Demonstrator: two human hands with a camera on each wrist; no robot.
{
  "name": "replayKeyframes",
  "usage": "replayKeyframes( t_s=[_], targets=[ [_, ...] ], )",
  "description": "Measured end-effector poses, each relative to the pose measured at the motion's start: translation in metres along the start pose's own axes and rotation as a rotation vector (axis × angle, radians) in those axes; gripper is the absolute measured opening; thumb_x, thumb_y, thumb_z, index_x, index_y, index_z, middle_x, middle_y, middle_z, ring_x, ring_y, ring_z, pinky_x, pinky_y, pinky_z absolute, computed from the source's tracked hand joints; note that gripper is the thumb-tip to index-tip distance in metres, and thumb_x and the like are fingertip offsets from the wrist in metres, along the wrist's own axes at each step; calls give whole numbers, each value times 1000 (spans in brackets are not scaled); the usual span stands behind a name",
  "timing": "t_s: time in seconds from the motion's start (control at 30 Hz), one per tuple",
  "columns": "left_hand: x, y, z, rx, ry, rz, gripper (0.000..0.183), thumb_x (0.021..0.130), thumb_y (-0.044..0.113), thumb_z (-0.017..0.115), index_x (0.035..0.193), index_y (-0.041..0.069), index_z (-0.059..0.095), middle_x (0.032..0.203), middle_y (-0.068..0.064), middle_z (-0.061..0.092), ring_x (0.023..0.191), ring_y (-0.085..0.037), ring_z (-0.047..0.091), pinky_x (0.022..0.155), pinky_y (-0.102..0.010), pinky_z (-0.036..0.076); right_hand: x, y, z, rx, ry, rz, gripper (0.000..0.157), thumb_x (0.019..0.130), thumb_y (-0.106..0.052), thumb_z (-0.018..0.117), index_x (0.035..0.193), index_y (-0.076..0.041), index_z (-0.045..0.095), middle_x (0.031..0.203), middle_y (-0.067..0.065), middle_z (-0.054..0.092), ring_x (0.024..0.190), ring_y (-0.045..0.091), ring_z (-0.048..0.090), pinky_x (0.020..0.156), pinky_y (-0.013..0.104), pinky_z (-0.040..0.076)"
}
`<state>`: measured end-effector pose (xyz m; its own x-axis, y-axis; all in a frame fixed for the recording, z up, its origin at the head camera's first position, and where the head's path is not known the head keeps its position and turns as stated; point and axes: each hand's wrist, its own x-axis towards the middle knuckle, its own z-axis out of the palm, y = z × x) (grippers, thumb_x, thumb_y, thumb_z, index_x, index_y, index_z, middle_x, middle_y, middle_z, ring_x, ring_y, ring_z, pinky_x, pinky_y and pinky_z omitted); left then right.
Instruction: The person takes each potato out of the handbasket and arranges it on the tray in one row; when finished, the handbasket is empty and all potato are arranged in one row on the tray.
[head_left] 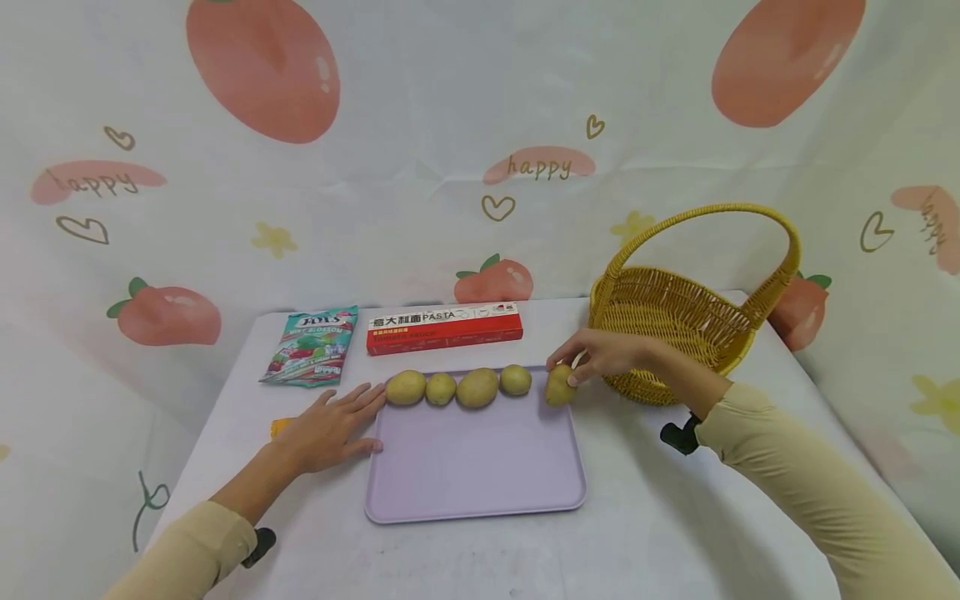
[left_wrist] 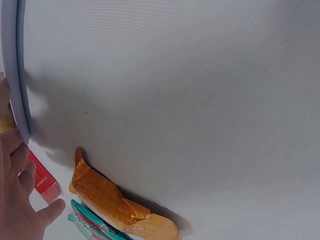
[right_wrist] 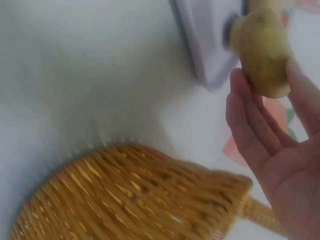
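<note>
In the head view my right hand (head_left: 603, 354) pinches a potato (head_left: 558, 386) between thumb and fingers, over the back right corner of a pale purple tray (head_left: 476, 467). The right wrist view has this potato (right_wrist: 266, 55) at the fingertips, in front of the tray's edge. Several other potatoes (head_left: 477, 388) lie in a row along the tray's back edge. My left hand (head_left: 330, 429) lies flat at the tray's left edge, its fingers spread and fairly straight. Part of that hand (left_wrist: 20, 200) shows beside the tray rim (left_wrist: 15, 75) in the left wrist view.
A yellow wicker basket (head_left: 675, 325) with a tall handle stands right of the tray, under my right forearm. Behind the tray lie a red and white pasta box (head_left: 445, 327) and a teal candy bag (head_left: 313, 346). An orange packet (left_wrist: 110, 197) is beside my left hand.
</note>
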<state>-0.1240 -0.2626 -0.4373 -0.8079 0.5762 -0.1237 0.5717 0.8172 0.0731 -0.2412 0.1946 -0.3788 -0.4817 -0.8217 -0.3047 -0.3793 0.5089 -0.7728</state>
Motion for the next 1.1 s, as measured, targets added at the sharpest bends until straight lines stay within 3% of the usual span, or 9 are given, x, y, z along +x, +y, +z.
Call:
replayKeyframes(
  t_s=[0.3, 0.43, 0.63, 0.93, 1.1],
  targets=[
    [-1, 0, -2, -1, 0, -2, 77, 95, 56, 57, 152, 7, 40, 155, -15, 41, 142, -38, 37, 105, -69, 33, 18, 7, 14, -64, 86, -21, 35, 91, 4, 65, 126, 7, 63, 117, 14, 68, 109, 28, 61, 98, 45, 51],
    [-1, 1, -1, -2, 5, 2, 76, 95, 55, 57, 152, 7, 41, 155, -14, 41, 142, -37, 37, 105, -69, 33, 25, 12, 21, -79, 161, 27, 36, 89, 8, 62, 125, 8, 63, 112, 18, 68, 104, 28, 64, 92, 39, 55],
    [0, 4, -2, -6, -2, 0, 77, 95, 56, 57, 152, 7, 40, 156, -14, 40, 143, -37, 36, 105, -69, 34, 25, 10, 24, -71, 212, 86, 38, 89, 9, 62, 127, 10, 59, 113, 22, 67, 103, 32, 66, 92, 41, 55],
    [0, 2, -7, -12, -5, -3, 78, 95, 57, 57, 152, 8, 40, 155, -14, 40, 143, -38, 35, 106, -69, 32, 4, -6, 13, -13, 242, 49, 36, 94, 2, 61, 130, 7, 57, 124, 27, 63, 110, 38, 65, 92, 43, 55],
    [-2, 1, -4, -26, 3, -18, 78, 94, 55, 59, 152, 7, 40, 156, -14, 40, 143, -39, 35, 106, -69, 32, -24, -16, 3, -21, 297, 27, 33, 97, -4, 62, 130, 1, 61, 118, 18, 67, 112, 36, 64, 94, 43, 54]
  ],
)
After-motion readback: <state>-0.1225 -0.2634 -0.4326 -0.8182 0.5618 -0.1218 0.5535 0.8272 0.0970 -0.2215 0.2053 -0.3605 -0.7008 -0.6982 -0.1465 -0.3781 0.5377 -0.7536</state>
